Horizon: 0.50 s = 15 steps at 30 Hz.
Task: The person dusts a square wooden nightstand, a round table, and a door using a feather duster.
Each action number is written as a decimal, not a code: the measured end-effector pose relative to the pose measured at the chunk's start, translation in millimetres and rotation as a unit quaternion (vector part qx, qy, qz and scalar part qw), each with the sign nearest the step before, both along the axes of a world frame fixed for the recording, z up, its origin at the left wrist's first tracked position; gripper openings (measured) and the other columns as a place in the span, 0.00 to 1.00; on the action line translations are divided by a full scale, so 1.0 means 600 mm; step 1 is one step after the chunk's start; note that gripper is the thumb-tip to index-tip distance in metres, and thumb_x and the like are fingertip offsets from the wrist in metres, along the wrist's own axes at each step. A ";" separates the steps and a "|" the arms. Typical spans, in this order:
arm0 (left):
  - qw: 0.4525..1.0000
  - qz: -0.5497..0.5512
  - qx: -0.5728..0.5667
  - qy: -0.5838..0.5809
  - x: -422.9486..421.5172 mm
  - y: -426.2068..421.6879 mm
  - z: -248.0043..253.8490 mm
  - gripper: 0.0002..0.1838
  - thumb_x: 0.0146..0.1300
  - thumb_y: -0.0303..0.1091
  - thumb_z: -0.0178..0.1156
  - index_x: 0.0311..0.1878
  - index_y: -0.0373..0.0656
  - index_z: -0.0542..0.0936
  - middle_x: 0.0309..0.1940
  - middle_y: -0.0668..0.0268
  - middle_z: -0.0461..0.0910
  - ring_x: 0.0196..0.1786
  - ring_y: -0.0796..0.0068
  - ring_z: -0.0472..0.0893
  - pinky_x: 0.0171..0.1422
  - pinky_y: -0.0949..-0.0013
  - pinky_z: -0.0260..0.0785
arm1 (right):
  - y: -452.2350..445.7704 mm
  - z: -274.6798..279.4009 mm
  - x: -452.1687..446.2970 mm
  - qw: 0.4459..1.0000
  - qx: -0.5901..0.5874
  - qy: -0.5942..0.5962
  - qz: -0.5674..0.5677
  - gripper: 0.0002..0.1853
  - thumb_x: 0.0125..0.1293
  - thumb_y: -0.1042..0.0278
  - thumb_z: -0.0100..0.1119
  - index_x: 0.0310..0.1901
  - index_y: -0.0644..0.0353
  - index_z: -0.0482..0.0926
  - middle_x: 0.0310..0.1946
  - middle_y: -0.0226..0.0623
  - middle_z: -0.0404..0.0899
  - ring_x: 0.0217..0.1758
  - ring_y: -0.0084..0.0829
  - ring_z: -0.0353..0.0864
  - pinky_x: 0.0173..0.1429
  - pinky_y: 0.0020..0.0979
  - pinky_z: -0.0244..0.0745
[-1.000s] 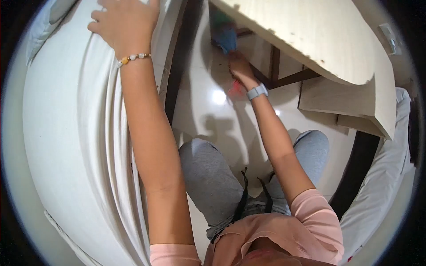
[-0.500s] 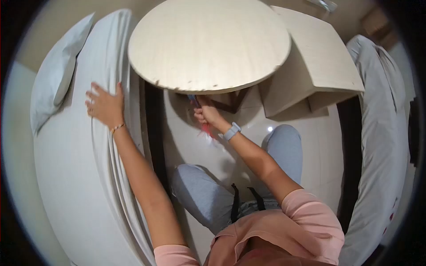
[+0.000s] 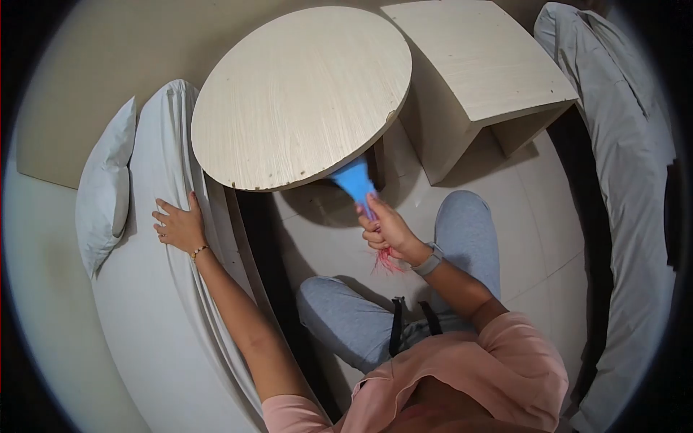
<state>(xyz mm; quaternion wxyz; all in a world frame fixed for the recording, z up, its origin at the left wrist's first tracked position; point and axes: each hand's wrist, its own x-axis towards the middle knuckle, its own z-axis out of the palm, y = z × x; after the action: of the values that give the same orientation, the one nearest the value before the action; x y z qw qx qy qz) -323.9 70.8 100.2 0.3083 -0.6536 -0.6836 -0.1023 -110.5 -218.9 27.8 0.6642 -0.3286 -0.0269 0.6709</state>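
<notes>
My left hand [image 3: 179, 224] lies with fingers spread on the white-sheeted mattress [image 3: 137, 317], close to the pillow [image 3: 107, 191]. In my right hand [image 3: 390, 231] is a blue fan-shaped tool with red strands [image 3: 352, 178], gripped by its narrow, purplish handle. Its wide blue end points toward the front edge of the round wooden table [image 3: 303, 101]; motion blurs it, and I cannot tell whether its tip touches the table. The loose red strands [image 3: 388, 261] hang below my fist over the tiled floor [image 3: 317, 245].
To the right of the round table stands an open-sided wooden box table [image 3: 491, 58]. A second bed with a grey-white cover [image 3: 621, 180] runs along the right side. My bent knees are on either side of the floor between the beds.
My right hand has come out from under the round table's edge, toward me and rightward, bringing the blue end into view. The camera view has shifted; my left hand still rests on the mattress.
</notes>
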 end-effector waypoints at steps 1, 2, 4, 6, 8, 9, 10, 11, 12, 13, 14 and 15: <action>1.000 0.002 -0.001 0.001 0.000 -0.002 0.001 0.43 0.50 0.68 0.45 0.62 0.46 0.58 0.58 0.51 0.61 0.57 0.46 0.64 0.55 0.49 0.58 | -0.005 0.003 -0.002 1.000 0.018 0.013 -0.021 0.15 0.66 0.47 0.36 0.35 0.50 0.63 0.12 0.19 0.49 0.08 0.12 0.42 0.10 0.16 0.37; 1.000 0.003 -0.001 0.001 0.003 -0.003 0.001 0.43 0.50 0.68 0.45 0.62 0.46 0.58 0.58 0.51 0.61 0.57 0.46 0.64 0.55 0.49 0.58 | -0.014 0.011 -0.002 0.999 0.017 0.014 0.024 0.15 0.66 0.47 0.36 0.35 0.51 0.63 0.13 0.19 0.50 0.08 0.12 0.42 0.10 0.17 0.37; 1.000 0.005 -0.003 -0.001 0.004 -0.006 0.002 0.43 0.50 0.68 0.45 0.62 0.46 0.58 0.58 0.51 0.62 0.57 0.46 0.64 0.55 0.49 0.57 | -0.039 0.026 -0.008 0.994 0.015 0.018 0.106 0.15 0.66 0.48 0.37 0.35 0.51 0.63 0.13 0.20 0.51 0.08 0.12 0.43 0.10 0.17 0.37; 1.000 -0.002 0.009 0.006 0.001 0.002 -0.002 0.43 0.49 0.69 0.45 0.62 0.46 0.59 0.57 0.51 0.62 0.56 0.46 0.64 0.55 0.49 0.58 | -0.057 0.014 0.000 0.996 0.014 0.050 0.073 0.15 0.66 0.48 0.37 0.35 0.51 0.63 0.13 0.19 0.50 0.08 0.12 0.42 0.09 0.17 0.37; 0.999 -0.008 0.031 0.017 -0.010 0.009 -0.013 0.44 0.49 0.70 0.43 0.61 0.47 0.59 0.57 0.52 0.63 0.55 0.47 0.65 0.53 0.48 0.59 | -0.073 -0.008 0.019 0.999 0.002 0.050 -0.008 0.15 0.67 0.49 0.37 0.35 0.51 0.63 0.12 0.19 0.51 0.08 0.12 0.42 0.09 0.17 0.37; 0.999 -0.004 0.031 0.019 -0.013 0.006 -0.014 0.44 0.48 0.71 0.43 0.61 0.46 0.59 0.57 0.52 0.63 0.55 0.47 0.66 0.53 0.48 0.59 | -0.086 -0.009 0.027 0.998 0.008 0.048 0.042 0.15 0.67 0.49 0.36 0.36 0.52 0.64 0.12 0.19 0.51 0.08 0.11 0.42 0.09 0.17 0.36; 0.999 -0.003 0.032 0.021 -0.011 0.006 -0.013 0.44 0.48 0.71 0.43 0.61 0.46 0.60 0.57 0.52 0.63 0.55 0.47 0.66 0.52 0.48 0.59 | -0.098 -0.009 0.034 0.995 0.015 0.046 0.090 0.14 0.67 0.50 0.36 0.36 0.52 0.64 0.12 0.19 0.51 0.08 0.11 0.43 0.09 0.17 0.36; 0.999 -0.006 0.034 0.024 -0.008 0.007 -0.011 0.44 0.48 0.71 0.43 0.61 0.46 0.60 0.57 0.52 0.63 0.54 0.47 0.66 0.52 0.48 0.59 | -0.111 -0.012 0.040 0.990 0.023 0.046 0.134 0.14 0.67 0.51 0.36 0.36 0.52 0.64 0.12 0.19 0.51 0.08 0.11 0.43 0.09 0.16 0.36; 1.000 -0.003 0.022 0.018 -0.005 0.006 -0.009 0.44 0.49 0.70 0.44 0.62 0.46 0.59 0.57 0.51 0.62 0.55 0.47 0.66 0.53 0.49 0.59 | -0.124 -0.020 0.044 0.990 0.008 0.015 0.137 0.14 0.67 0.51 0.37 0.36 0.53 0.64 0.12 0.19 0.52 0.08 0.10 0.43 0.09 0.16 0.36; 1.000 0.000 0.010 0.012 -0.003 0.004 -0.005 0.44 0.49 0.70 0.44 0.62 0.46 0.59 0.57 0.51 0.62 0.55 0.47 0.65 0.54 0.49 0.58 | -0.138 -0.032 0.048 0.990 -0.007 -0.015 0.141 0.14 0.67 0.51 0.37 0.36 0.53 0.65 0.12 0.19 0.52 0.08 0.10 0.43 0.09 0.16 0.36; 1.000 0.004 -0.002 0.004 -0.001 0.002 -0.004 0.44 0.49 0.70 0.44 0.62 0.46 0.58 0.58 0.51 0.62 0.56 0.46 0.65 0.55 0.50 0.58 | -0.153 -0.042 0.054 0.988 -0.023 -0.047 0.146 0.14 0.67 0.51 0.38 0.36 0.53 0.65 0.12 0.19 0.53 0.08 0.10 0.42 0.09 0.16 0.36; 1.000 0.000 0.001 0.005 -0.001 0.002 -0.006 0.44 0.49 0.70 0.44 0.62 0.46 0.58 0.58 0.51 0.62 0.56 0.46 0.65 0.55 0.50 0.58 | -0.169 -0.050 0.061 0.989 -0.080 -0.057 0.110 0.14 0.67 0.52 0.38 0.36 0.54 0.65 0.12 0.19 0.53 0.08 0.10 0.43 0.10 0.16 0.36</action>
<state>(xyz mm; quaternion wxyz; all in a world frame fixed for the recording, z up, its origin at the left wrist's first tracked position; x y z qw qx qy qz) -324.4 72.0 96.7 0.3129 -0.6537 -0.6818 -0.0995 -74.1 -320.2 -2.0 0.5552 -0.4139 -0.0471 0.7199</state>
